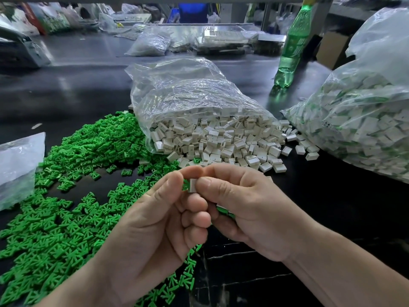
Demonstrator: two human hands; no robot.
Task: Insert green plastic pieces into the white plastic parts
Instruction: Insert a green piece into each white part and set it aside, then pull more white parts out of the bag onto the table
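Fingers (170, 182) of both hands meet above the near edge of the dark worktop (332, 207). On the left hand (155, 218), thumb and forefinger pinch a green piece (185, 185), and the other fingers are curled below. On the right hand (250, 209), thumb and forefinger pinch a white part (193, 185), held upright with its narrow side toward the camera. The green piece touches the white part's left side. Only a sliver of it shows, so how far it is seated cannot be told. A strip of green and white (223, 210) shows under the right hand's curled lower fingers; what it is cannot be told.

Loose green pieces (66, 196) lie heaped over the left of the worktop, reaching under the left forearm. An open clear bag (199, 96) lies on its side behind the hands with its mouth toward the person. White parts (221, 140) spill from it and touch the green heap. A second bag (354, 120) at right holds white parts showing green. A green bottle (292, 45) stands upright behind, between the two bags. A third bag (17, 165) lies at the left edge, beside the green heap.
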